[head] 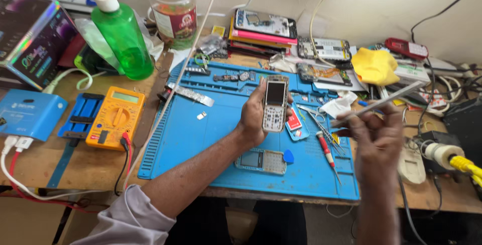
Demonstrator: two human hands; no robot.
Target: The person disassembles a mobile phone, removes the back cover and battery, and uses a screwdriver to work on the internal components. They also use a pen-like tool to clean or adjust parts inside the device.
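L hand (pixel 255 117): mid-frame, fingers clamped round a small bar phone (pixel 275 104) w/ front cover off, upright, screen + bare keypad board facing the wearer, held above the blue mat (pixel 201 139).
R hand (pixel 377 137): right of centre, blurred, fingers closed on thin metal tweezers (pixel 376 105); tips point left toward phone, not touching it.
Doing it well (judgement): phone pinched by its edges, thumb off the screen; tweezer tip brought in slow, wrist braced, so it doesn't skid on the board.
Materials: mat is rubbery silicone w/ ribbed rim and moulded trays; phone body pale plastic, glossy dark screen; tweezers smooth steel.
Nearby: removed keypad cover (pixel 261 160) and blue pick (pixel 288 156) lower centre of mat; red-handled screwdriver (pixel 327 153) beside; yellow multimeter (pixel 115 117) left; green spray bottle (pixel 120 31) upper left.
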